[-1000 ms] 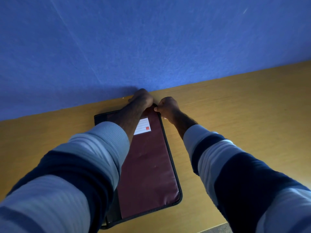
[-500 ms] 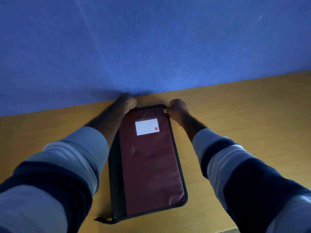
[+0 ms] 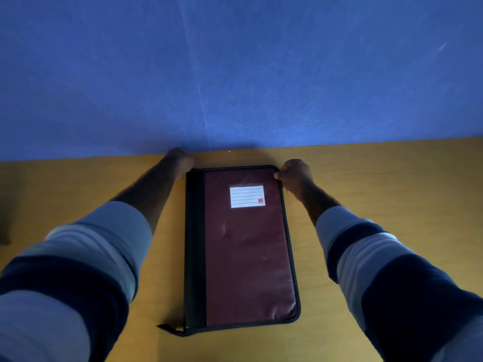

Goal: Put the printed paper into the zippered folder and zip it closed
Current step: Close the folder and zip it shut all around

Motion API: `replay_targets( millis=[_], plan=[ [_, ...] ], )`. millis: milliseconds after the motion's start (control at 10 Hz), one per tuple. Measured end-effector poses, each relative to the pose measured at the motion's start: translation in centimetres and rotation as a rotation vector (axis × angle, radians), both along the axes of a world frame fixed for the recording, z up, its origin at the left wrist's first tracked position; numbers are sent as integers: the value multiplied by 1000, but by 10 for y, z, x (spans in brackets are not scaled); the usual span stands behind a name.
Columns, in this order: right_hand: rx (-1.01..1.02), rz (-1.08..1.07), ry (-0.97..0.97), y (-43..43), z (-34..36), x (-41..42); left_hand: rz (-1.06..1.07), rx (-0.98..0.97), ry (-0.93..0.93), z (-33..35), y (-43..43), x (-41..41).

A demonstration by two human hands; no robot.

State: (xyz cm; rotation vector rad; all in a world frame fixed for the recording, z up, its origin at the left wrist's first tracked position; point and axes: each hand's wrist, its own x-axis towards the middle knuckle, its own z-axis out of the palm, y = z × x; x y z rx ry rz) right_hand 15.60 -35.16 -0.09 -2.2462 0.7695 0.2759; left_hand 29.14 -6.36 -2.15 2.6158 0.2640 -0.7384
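Observation:
A maroon zippered folder [image 3: 248,257] with a black spine and a white label [image 3: 247,196] lies flat and shut on the wooden table [image 3: 392,194]. My left hand [image 3: 180,161] is a closed fist at the folder's far left corner, where a thin zipper pull seems pinched between its fingers. My right hand [image 3: 295,173] grips the folder's far right corner. A black zipper tail [image 3: 167,328] sticks out at the near left corner. The printed paper is not visible.
A blue wall [image 3: 235,74] rises right behind the table's far edge, close to both hands. A dark object [image 3: 4,226] sits at the left edge of view. Bare table lies on both sides of the folder.
My left hand has moved left along the folder's far edge, from near its right corner to the left corner. My right hand stayed at the right corner. The cover now lies fully in view.

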Motion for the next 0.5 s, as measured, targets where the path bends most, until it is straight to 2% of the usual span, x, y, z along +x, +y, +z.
replay_targets(
  millis=[100, 300, 400, 500],
  plan=[
    [-4, -3, 0, 0, -1, 0, 51, -20, 34, -5, 11, 1],
    [-18, -5, 12, 2, -3, -1, 198, -194, 30, -8, 20, -8],
    [-15, -2, 17, 1, -5, -2, 178, -137, -42, -15, 17, -22],
    [23, -27, 10, 1, -7, -7, 225, -173, -72, -13, 16, -31]
  ],
)
